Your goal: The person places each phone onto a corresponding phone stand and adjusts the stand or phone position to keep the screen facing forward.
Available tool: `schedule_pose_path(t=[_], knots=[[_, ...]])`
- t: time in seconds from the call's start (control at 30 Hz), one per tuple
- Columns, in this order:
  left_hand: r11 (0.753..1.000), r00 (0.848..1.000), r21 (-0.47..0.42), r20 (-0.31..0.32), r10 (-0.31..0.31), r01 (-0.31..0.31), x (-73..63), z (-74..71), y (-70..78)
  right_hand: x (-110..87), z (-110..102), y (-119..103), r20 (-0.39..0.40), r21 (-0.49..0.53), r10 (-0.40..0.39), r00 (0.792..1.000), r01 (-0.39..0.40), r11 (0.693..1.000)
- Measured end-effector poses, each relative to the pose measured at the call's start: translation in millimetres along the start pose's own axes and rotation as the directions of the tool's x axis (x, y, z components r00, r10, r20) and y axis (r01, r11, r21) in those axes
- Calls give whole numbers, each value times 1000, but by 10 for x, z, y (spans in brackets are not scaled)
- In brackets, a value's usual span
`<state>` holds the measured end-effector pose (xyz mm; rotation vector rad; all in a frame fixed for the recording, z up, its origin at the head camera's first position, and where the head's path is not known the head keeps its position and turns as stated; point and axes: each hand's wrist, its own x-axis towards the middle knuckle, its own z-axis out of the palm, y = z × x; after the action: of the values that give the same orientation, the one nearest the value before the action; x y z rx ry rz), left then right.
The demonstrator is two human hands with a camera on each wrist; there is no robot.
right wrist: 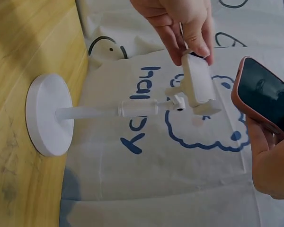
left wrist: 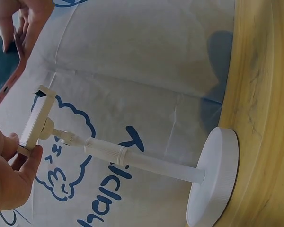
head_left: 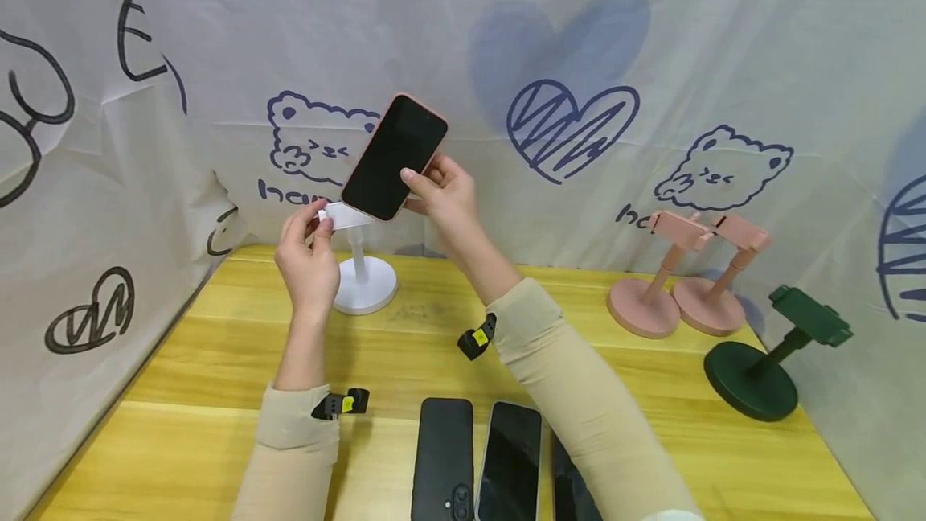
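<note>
A white phone stand with a round base stands upright near the back left of the table. My left hand pinches the left end of its clamp head between thumb and fingers. In my right hand is a smartphone with a dark screen and a pink case, gripped by its lower right edge and tilted. In the head view the phone's lower end overlaps the clamp; the right wrist view shows the phone apart from the clamp.
Two pink phone stands and a dark green one stand at the right. Several phones lie at the front, among them a black one face down and one screen up. A white drawn-on cloth hangs behind the table.
</note>
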<state>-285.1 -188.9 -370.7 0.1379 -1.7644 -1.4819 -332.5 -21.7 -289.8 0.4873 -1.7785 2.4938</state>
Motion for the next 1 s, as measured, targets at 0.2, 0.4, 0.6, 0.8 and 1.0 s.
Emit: schedule_pose_path(t=[0.2,0.4,0.6,0.8,1.0], knots=[[1000,1000,14,3,7,-7,4,8,5,193,164,47,-7,29,40,999,-40,999],[1000,1000,19,-2,16,-16,-2,22,13,322,253,153,-38,23,72,997,-71,997],[999,1000,-19,-7,-29,29,-21,29,11,326,263,266,-25,-10,98,995,-98,995],[999,999,-39,-12,-37,37,-30,29,10,286,245,311,31,-64,87,996,-85,994],[998,999,-42,-25,-42,41,-31,17,1,244,243,330,89,-107,38,995,-28,994]])
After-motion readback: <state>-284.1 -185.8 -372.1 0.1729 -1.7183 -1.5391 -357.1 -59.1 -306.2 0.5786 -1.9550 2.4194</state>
